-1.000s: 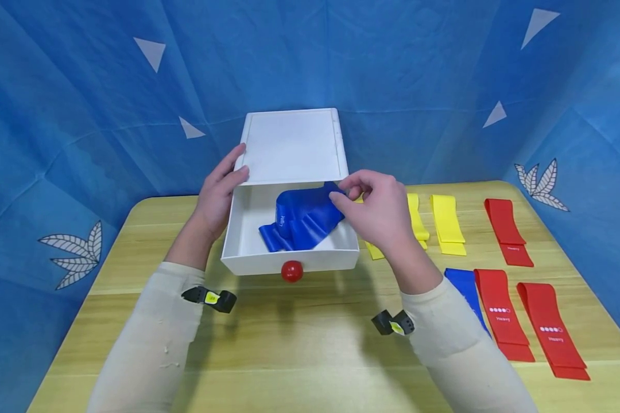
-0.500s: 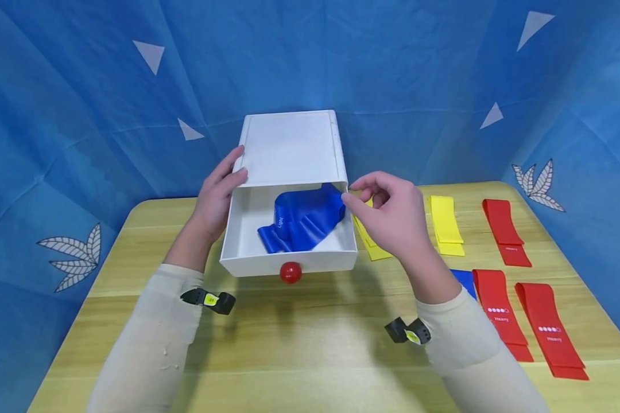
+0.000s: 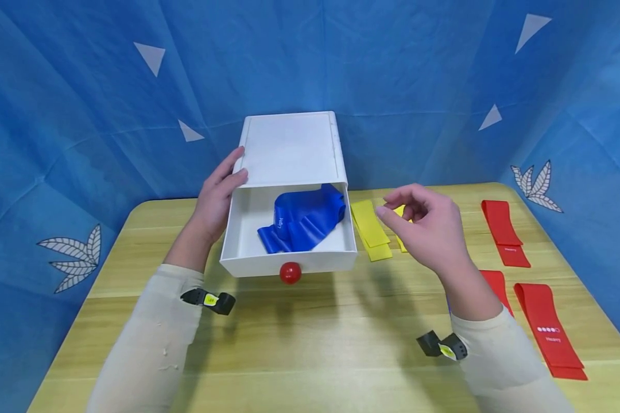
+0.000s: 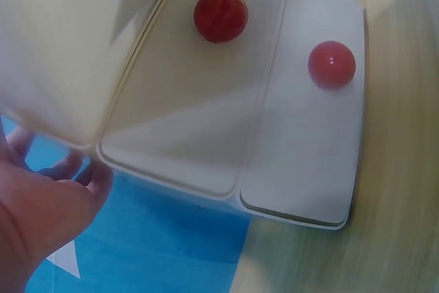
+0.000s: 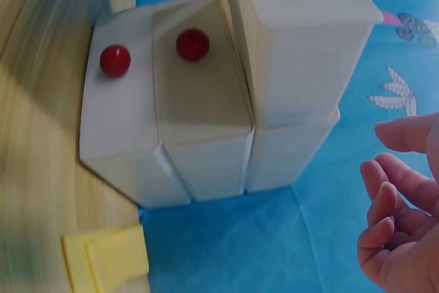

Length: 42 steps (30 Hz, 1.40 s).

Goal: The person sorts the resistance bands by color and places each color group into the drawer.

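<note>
A white drawer cabinet (image 3: 291, 146) stands at the back of the table, its top drawer (image 3: 237, 269) pulled out by a red knob's side. Inside lies a folded blue resistance band (image 3: 310, 221), printed "Light", bunched toward the right wall. My left hand (image 3: 219, 195) rests against the cabinet's left side, fingertips and thumb at the top's edge; in the left wrist view the fingers (image 4: 65, 183) lie beside the upper drawer. Right of the drawer, my right hand (image 3: 429, 223) hovers in front of yellow bands, fingers loosely bent and thumb apart, with nothing held.
A yellow band (image 3: 372, 229) lies beside the cabinet, another partly behind the right hand. Red bands (image 3: 550, 327) marked "Heavy" lie at the right, one partly covered by the forearm. Two lower drawers with red knobs (image 5: 193, 45) are closed. A blue curtain (image 3: 413, 86) backs the table.
My right hand has drawn away from the blue band at the drawer's right wall and moved right, over the yellow bands. The left hand has stayed on the cabinet.
</note>
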Motion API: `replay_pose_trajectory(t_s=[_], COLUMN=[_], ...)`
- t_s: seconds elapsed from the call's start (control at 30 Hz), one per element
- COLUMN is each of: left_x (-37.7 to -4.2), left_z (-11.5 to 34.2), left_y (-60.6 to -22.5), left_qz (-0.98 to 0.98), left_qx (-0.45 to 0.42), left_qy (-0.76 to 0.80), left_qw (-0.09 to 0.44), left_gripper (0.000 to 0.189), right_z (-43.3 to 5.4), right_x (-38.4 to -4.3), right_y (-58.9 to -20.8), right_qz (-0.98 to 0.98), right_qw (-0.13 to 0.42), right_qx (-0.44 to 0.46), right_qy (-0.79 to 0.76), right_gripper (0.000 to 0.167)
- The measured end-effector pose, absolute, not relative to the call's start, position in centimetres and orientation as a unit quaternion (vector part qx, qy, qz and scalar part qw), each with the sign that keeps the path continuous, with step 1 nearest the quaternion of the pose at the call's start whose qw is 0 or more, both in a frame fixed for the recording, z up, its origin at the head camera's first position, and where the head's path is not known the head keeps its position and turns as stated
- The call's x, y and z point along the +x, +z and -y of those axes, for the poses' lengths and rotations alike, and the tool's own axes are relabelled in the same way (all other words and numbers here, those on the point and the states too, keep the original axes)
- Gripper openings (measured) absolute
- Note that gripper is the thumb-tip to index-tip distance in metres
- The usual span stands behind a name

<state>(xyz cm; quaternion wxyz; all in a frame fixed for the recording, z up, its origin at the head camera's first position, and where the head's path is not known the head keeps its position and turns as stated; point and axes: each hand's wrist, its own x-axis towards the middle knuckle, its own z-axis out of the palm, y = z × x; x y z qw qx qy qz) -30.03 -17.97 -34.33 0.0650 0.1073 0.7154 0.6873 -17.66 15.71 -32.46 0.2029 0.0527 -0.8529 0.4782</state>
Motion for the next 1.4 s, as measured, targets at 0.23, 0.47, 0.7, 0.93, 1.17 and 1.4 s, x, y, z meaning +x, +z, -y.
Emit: replay_pose_trajectory(t_s=[0.23,0.47,0.7,0.93,1.17,1.4], left_x=[-30.0,-30.2,-30.1,-29.9,-30.0,-30.0], left_z=[18.1,18.2,18.1,18.0,18.0,18.0], left_y=[-34.4,-34.4,-34.2,-34.2,-34.3,-34.3], left_qz=[-0.716,-0.713,-0.708,-0.708,-0.712,-0.710], left_qx=[0.106,0.110,0.112,0.111,0.111,0.114], left_qy=[0.687,0.691,0.694,0.695,0.690,0.691], left_qw=[0.060,0.054,0.062,0.065,0.068,0.068], left_gripper=[0.061,0.061,0.061,0.062,0.062,0.061], right_z=[-18.0,-20.4,-22.2,-24.2,-26.2,-27.7], right_x=[-17.1,-16.5,-15.8,-15.2,-14.7,-14.2], right_y=[-33.2,-34.1,-35.2,-37.0,-39.2,-41.2], right_qz=[0.860,0.877,0.899,0.918,0.923,0.931], right_qw=[0.195,0.188,0.137,0.110,0.077,0.055], right_qx=[0.025,0.000,-0.029,-0.038,-0.051,-0.071], right_qy=[0.471,0.443,0.415,0.380,0.373,0.353], right_gripper=[0.019,0.023,0.029,0.030,0.036,0.038])
